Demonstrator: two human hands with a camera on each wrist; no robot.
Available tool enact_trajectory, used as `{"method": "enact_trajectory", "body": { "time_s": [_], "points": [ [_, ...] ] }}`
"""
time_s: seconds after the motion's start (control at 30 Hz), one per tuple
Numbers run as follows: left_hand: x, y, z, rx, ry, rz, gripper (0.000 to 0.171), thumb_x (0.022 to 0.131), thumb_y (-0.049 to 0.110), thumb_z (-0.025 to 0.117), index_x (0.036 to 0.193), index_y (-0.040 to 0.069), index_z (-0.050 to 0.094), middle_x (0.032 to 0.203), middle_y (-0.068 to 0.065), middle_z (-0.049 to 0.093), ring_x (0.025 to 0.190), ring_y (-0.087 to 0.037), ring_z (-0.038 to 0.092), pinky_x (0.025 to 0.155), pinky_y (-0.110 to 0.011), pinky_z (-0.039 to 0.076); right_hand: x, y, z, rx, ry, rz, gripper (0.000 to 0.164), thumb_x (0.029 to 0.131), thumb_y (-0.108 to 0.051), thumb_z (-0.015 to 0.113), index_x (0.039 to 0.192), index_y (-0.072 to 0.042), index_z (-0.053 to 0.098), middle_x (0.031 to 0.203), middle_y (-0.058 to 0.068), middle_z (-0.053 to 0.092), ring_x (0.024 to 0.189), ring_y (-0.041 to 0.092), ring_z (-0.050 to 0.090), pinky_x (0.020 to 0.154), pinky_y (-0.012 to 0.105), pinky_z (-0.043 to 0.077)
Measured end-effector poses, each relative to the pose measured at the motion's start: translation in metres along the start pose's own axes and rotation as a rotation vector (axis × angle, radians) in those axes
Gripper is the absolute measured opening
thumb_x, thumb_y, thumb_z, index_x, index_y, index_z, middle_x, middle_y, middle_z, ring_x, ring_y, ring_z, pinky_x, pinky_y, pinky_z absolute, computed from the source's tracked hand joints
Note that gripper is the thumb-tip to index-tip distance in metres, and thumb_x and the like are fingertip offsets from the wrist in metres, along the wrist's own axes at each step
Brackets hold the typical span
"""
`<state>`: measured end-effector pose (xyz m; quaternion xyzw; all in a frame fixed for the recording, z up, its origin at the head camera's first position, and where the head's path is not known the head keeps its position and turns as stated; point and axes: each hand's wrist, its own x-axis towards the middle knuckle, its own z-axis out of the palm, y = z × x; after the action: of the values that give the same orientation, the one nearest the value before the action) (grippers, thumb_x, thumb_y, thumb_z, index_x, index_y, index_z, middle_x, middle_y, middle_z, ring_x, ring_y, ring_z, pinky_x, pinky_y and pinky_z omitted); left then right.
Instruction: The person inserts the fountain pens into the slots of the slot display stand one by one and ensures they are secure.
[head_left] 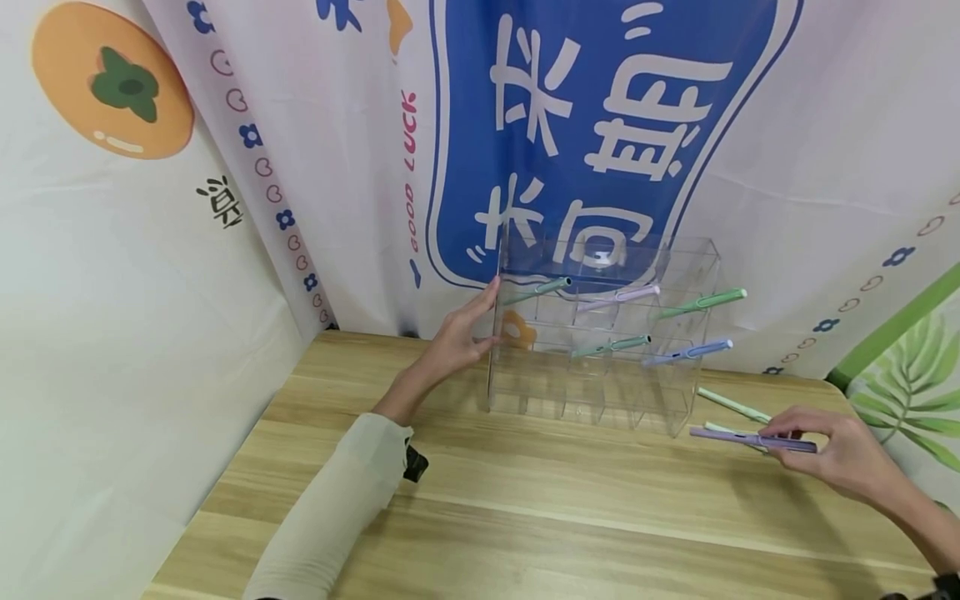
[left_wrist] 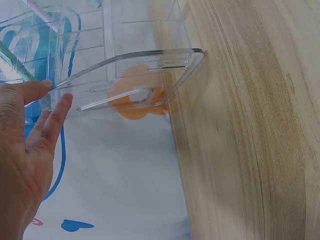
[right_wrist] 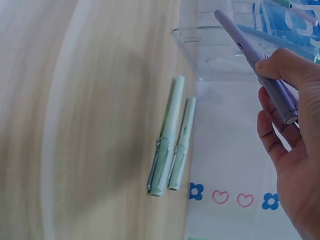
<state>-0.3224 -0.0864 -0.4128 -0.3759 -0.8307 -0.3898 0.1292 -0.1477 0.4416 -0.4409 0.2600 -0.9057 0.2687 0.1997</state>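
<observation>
Pale sleeve point(head_left: 337, 504) of the person's left arm lies closest, above a wood-grain table point(head_left: 525, 533). Left hand point(head_left: 453, 340): digits extended and apart, tips touching the left side of a clear compartmented rack point(head_left: 546, 396); nothing clamped. Right hand point(head_left: 836, 446): thumb and fingers pinched on a purple pen point(head_left: 742, 437), held above the table just off the rack's right front corner, its free end toward the rack. Two mint pens point(right_wrist: 169, 125) lie side by side on the table near that hand. From where I stand, five pens rest slanted in the rack: upper row teal point(head_left: 543, 289), lilac point(head_left: 618, 298), green point(head_left: 705, 303); row below, grey-green point(head_left: 611, 346) and blue point(head_left: 690, 352). Printed cloth point(head_left: 360, 192) hangs behind.
</observation>
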Motion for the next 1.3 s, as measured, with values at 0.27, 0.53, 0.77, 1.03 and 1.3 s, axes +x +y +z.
{"method": "enact_trajectory", "body": {
  "time_s": [0.27, 0.53, 0.77, 1.03, 1.3],
  "points": [
    [0.001, 0.0, 0.0, -0.01, -0.004, -0.012, 0.096, 0.086, -0.016, 0.078, 0.164, -0.005, 0.024, 0.173, -0.015, 0.021, 0.158, -0.031, 0.029, 0.124, -0.034, 0.04, 0.013, -0.008, -0.003, -0.006, 0.015, -0.05, 0.053, 0.059, 0.014, 0.093, 0.093, -0.025, 0.082, 0.091, -0.013, 0.076, 0.082, -0.005, 0.067, 0.068, 0.006, 0.049],
    [0.001, 0.0, 0.0, -0.003, -0.002, -0.016, 0.096, 0.086, -0.015, 0.079, 0.164, -0.005, 0.025, 0.173, -0.015, 0.021, 0.158, -0.032, 0.03, 0.124, -0.035, 0.04, 0.024, -0.014, -0.005, -0.002, 0.045, -0.076, 0.056, 0.057, 0.016, 0.092, 0.092, -0.027, 0.082, 0.091, -0.013, 0.077, 0.088, -0.01, 0.065, 0.073, 0.005, 0.05],
    [0.0, -0.001, 0.0, 0.001, -0.01, -0.017, 0.095, 0.087, -0.014, 0.079, 0.164, -0.004, 0.025, 0.173, -0.014, 0.021, 0.158, -0.031, 0.03, 0.125, -0.034, 0.038, 0.033, -0.015, -0.007, 0.032, 0.06, -0.19, 0.058, 0.051, 0.019, 0.089, 0.094, -0.02, 0.082, 0.093, -0.007, 0.078, 0.098, -0.01, 0.065, 0.08, 0.004, 0.051],
    [0.0, -0.002, 0.001, -0.02, -0.018, -0.029, 0.096, 0.088, -0.013, 0.078, 0.166, -0.002, 0.023, 0.174, -0.012, 0.02, 0.16, -0.028, 0.025, 0.126, -0.034, 0.036, 0.048, -0.022, -0.005, 0.071, 0.092, -0.271, 0.055, 0.05, 0.017, 0.087, 0.093, -0.016, 0.083, 0.092, -0.003, 0.078, 0.091, -0.006, 0.068, 0.072, 0.006, 0.053],
    [0.0, -0.003, 0.001, -0.017, -0.017, -0.036, 0.095, 0.088, -0.012, 0.078, 0.166, -0.001, 0.024, 0.174, -0.01, 0.019, 0.16, -0.026, 0.024, 0.127, -0.034, 0.035, 0.063, -0.033, -0.004, 0.107, 0.066, -0.317, 0.054, 0.053, 0.018, 0.086, 0.096, -0.015, 0.083, 0.093, -0.002, 0.078, 0.085, -0.003, 0.069, 0.068, 0.007, 0.054]
  ]
}}
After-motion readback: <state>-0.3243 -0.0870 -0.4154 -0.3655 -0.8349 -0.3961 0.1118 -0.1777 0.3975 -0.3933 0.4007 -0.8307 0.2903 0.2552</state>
